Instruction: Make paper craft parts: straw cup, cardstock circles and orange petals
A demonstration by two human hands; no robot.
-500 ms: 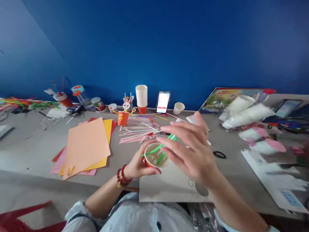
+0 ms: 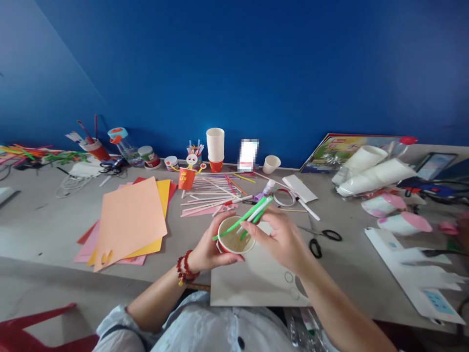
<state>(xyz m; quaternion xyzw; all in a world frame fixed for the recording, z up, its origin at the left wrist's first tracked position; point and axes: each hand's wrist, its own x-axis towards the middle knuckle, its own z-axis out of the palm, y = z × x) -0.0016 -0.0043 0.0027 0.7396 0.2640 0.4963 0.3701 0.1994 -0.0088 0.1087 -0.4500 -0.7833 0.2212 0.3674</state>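
My left hand wraps round a paper cup whose mouth faces up toward me. Green and white strips, straws or pipe cleaners, lean out of the cup toward the upper right, with one green end over the left rim. Closed around these strips at the cup's right side are the fingers of my right hand. A white sheet lies beneath my hands at the table's front edge. Black-handled scissors rest just right of my right hand.
Coloured paper is stacked at left. Behind the cup lie loose paper straws, a tape roll and a glue stick. A decorated red cup and stacked cups stand near the wall. At right is a white power strip.
My right hand has lowered, and its raised, spread fingers have closed on the green and white strips. The scissors and tape behind it have come into view. My left hand still holds the cup.
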